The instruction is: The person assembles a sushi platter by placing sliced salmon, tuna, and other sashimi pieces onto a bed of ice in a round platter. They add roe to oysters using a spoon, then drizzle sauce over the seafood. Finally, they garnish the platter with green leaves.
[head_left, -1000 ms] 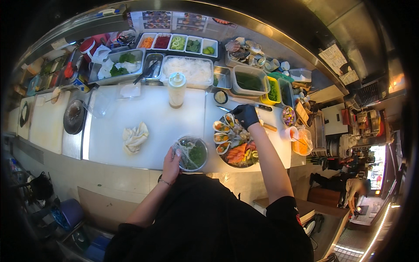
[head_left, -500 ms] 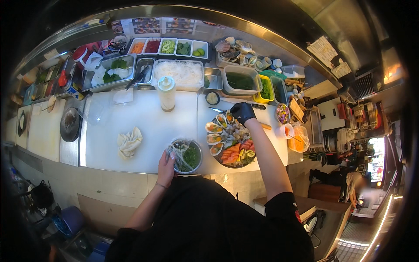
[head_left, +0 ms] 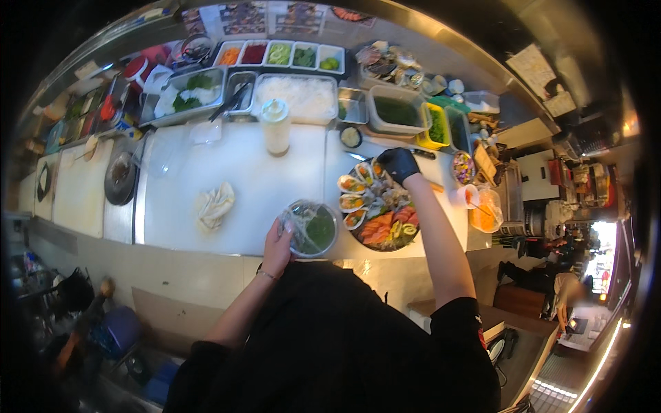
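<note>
My bare left hand grips the near left side of a round bowl of chopped greens, with clear plastic wrap pulled partly across its top. To the right lies a round platter of seafood, with half-shell oysters along its left side. Orange-pink fish slices and lemon pieces fill its near part. Over the platter's far right edge is my right hand in a black glove, fingers curled downward. Whatever its fingertips hold is hidden. A knife rests just beyond that hand.
A crumpled cloth and a squeeze bottle occupy the white board. Ingredient tubs, including one of white shreds, line the back. A small dark bowl stands beyond the platter; a white cup is to its right.
The whole view has shifted, so the counter appears higher and farther right. My left hand still holds the bowl, and my gloved right hand stays at the platter's far edge.
</note>
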Demonstrator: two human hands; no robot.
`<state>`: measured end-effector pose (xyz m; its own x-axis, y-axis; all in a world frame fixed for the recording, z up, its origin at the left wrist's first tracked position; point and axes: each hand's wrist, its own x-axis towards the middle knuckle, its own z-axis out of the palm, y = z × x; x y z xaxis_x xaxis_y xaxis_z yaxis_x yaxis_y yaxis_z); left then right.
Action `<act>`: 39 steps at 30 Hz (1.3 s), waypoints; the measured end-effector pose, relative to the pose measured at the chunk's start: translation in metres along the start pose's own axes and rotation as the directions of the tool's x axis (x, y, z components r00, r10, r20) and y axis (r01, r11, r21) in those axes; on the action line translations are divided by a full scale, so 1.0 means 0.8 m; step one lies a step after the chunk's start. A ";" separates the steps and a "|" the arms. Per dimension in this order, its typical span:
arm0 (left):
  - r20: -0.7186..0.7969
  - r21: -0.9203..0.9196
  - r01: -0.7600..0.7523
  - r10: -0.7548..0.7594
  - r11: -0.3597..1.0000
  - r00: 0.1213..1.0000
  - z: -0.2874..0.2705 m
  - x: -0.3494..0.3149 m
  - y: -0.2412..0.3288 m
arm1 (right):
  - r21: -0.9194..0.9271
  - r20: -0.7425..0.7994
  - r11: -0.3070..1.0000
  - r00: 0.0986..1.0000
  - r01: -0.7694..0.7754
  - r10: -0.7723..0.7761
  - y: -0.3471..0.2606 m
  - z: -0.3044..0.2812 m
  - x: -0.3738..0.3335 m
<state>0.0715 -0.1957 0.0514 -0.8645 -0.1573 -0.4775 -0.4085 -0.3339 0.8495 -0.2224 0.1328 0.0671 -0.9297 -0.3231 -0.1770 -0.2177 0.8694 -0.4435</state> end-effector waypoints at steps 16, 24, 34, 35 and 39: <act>0.071 -0.034 0.069 -0.066 0.997 0.995 0.016 0.000 0.006 | -0.011 0.330 0.926 0.875 0.378 -0.354 -0.240 0.072 -0.193; 0.053 0.012 0.023 -0.024 1.000 0.998 0.036 -0.007 0.021 | 0.013 0.263 0.948 0.914 0.318 -0.310 -0.249 0.079 -0.211; 0.038 0.004 -0.137 0.137 0.990 0.990 0.050 0.003 0.022 | -0.029 0.290 0.956 0.918 0.291 -0.271 -0.246 0.057 -0.207; 0.039 0.005 -0.135 0.134 0.991 0.990 0.051 0.003 0.023 | -0.047 0.249 0.955 0.929 0.293 -0.273 -0.245 0.056 -0.206; 0.060 -0.012 0.018 -0.017 1.000 0.998 0.052 -0.001 0.028 | 0.062 0.046 0.933 0.933 0.354 -0.357 -0.218 0.042 -0.191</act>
<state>0.0505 -0.1648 0.0802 -0.8732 -0.0956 -0.4779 -0.4206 -0.3474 0.8381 -0.0327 0.0183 0.1420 -0.7763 -0.6286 -0.0470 -0.5135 0.6740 -0.5311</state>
